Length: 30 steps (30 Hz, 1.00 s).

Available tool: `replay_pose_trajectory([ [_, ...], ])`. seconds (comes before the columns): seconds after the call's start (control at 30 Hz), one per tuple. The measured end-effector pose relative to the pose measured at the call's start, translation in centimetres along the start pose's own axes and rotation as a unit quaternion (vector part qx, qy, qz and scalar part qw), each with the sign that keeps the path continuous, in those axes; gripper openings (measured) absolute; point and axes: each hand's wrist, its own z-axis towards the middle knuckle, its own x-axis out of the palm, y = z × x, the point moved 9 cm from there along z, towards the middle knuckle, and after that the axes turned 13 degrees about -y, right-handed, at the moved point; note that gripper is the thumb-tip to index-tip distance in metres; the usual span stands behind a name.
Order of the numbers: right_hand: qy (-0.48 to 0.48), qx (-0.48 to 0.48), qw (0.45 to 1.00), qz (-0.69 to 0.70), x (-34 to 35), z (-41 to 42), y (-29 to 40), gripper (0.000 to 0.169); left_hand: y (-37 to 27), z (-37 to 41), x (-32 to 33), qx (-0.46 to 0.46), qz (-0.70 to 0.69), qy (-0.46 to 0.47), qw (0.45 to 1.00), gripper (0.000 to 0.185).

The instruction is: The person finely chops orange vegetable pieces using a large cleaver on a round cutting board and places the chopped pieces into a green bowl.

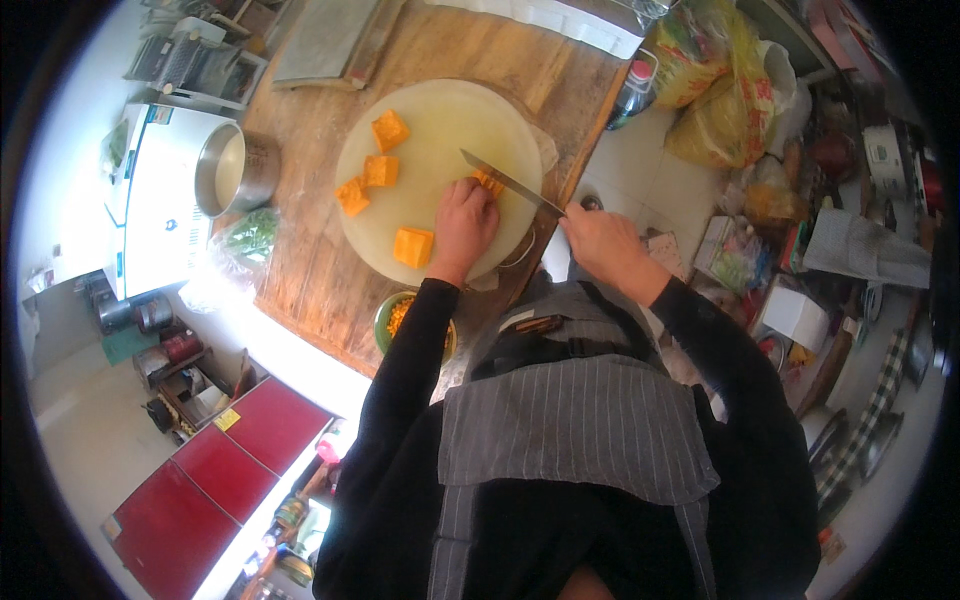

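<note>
On a round, pale cutting board [435,97] lie several chunks of orange squash or pumpkin, one [413,247] near the board's lower edge and another [390,130] at its upper left. With curled fingers, my left hand [466,225] holds down a partly sliced orange piece [489,183]. The handle of a kitchen knife [517,187] is in my right hand [604,240]; its blade lies across that piece, close to my left fingertips. Below the board, partly hidden by my left sleeve, a green-rimmed bowl [382,330] holds small orange bits.
The board rests on a wooden table [300,277]. A metal pot [259,171] and a plastic bag with green leaves [251,234] are at its left. A grey slab [326,41] lies at the back. Yellow plastic bags [720,124] and a capped bottle [631,94] stand right of the table.
</note>
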Motion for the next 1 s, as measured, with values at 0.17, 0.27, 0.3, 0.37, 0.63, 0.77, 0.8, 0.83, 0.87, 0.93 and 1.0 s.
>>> replay_pose_trajectory([
  [0.17, 0.001, -0.023, 1.0, -0.004, -1.0, 0.1, 0.2, 0.025, 1.0, 0.1, 0.8, -0.007, 0.0, 0.035, 0.999, 0.012],
  [0.27, 0.023, -0.021, 0.999, 0.006, -2.5, -0.6, 1.3, 0.024, 1.4, 0.0, 1.1, -0.016, -0.007, 0.055, 0.998, 0.012],
  [0.3, 0.023, -0.019, 1.0, 0.007, -2.3, -0.6, 1.2, 0.022, 1.4, 0.0, 1.2, -0.018, -0.01, 0.059, 0.998, 0.011],
  [0.37, 0.024, -0.014, 1.0, 0.009, -1.2, -0.7, 0.7, 0.019, 1.1, 0.2, 1.0, -0.008, -0.023, 0.047, 0.999, 0.011],
  [0.63, 0.023, -0.039, 0.999, 0.002, -0.1, 0.4, 0.0, 0.011, 1.6, -0.5, 0.5, -0.025, -0.012, 0.023, 0.999, 0.012],
  [0.77, 0.023, -0.032, 0.999, 0.017, -2.6, 0.1, 1.3, 0.01, 1.0, -0.4, 0.2, -0.024, -0.014, 0.01, 1.0, 0.012],
  [0.8, 0.023, -0.032, 0.999, 0.016, -2.0, -0.2, 0.9, 0.01, 0.6, -0.1, 0.3, -0.02, -0.023, 0.007, 1.0, 0.012],
  [0.83, 0.024, -0.034, 0.999, 0.016, -0.6, -0.3, 0.5, 0.01, 0.8, -0.3, 0.3, -0.021, -0.019, 0.007, 1.0, 0.012],
  [0.87, 0.024, -0.037, 0.999, 0.017, 0.3, -0.4, 0.2, 0.009, 1.0, -0.5, 0.3, -0.021, -0.014, 0.007, 1.0, 0.013],
  [0.93, 0.024, -0.033, 0.999, 0.009, 0.5, 0.1, 0.1, 0.009, 1.2, -0.7, 0.3, -0.023, -0.003, 0.005, 1.0, 0.013],
  [1.0, 0.02, -0.039, 0.999, 0.013, 0.3, 0.3, 0.3, 0.009, 1.2, -0.9, 0.2, -0.025, 0.005, 0.002, 1.0, 0.013],
])
